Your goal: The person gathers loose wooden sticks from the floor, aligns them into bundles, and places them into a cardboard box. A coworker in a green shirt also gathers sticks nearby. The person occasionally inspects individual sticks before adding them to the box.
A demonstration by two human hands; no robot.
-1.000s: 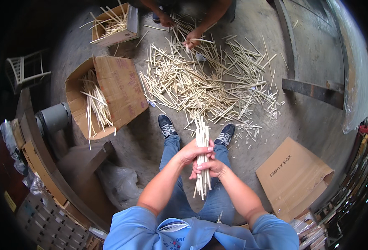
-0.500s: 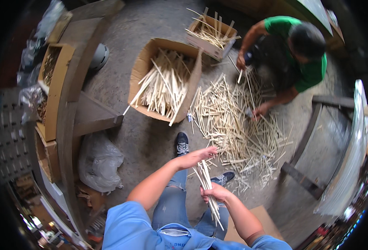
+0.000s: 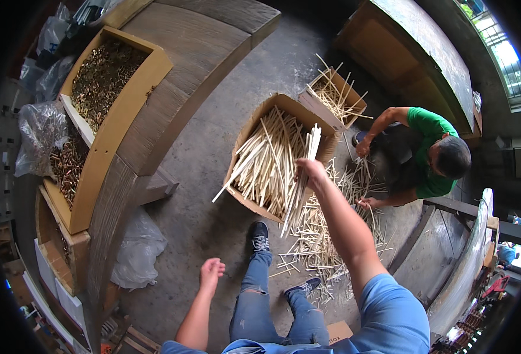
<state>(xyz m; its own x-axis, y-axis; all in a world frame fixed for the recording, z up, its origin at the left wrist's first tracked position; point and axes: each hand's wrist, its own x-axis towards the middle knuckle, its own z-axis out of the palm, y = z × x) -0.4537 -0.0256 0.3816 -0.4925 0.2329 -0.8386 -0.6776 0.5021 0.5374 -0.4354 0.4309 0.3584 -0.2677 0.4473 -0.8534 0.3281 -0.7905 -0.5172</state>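
Note:
My right hand [image 3: 312, 171] reaches forward and grips a bundle of thin pale wooden sticks [image 3: 313, 143]. The bundle is over the right side of a large open cardboard box [image 3: 239, 131], which holds a heap of loose wooden sticks [image 3: 260, 159]. My left hand [image 3: 211, 272] is low on the left, above the floor, with loosely curled fingers and nothing visible in it. A pile of sticks [image 3: 316, 236] lies on the concrete floor right of the box, partly hidden by my right arm.
A co-worker in a green shirt [image 3: 433, 124] crouches at the right, both hands at the pile. Behind the large box stands a smaller box of sticks [image 3: 331, 115]. Left is a wooden bench [image 3: 184, 47] with a tray of small metal parts [image 3: 145, 79]; a plastic bag [image 3: 138, 253] lies below.
My right hand has carried the stick bundle from near my knees forward to the large box. My left hand has come away from the bundle toward the lower left. The view has shifted.

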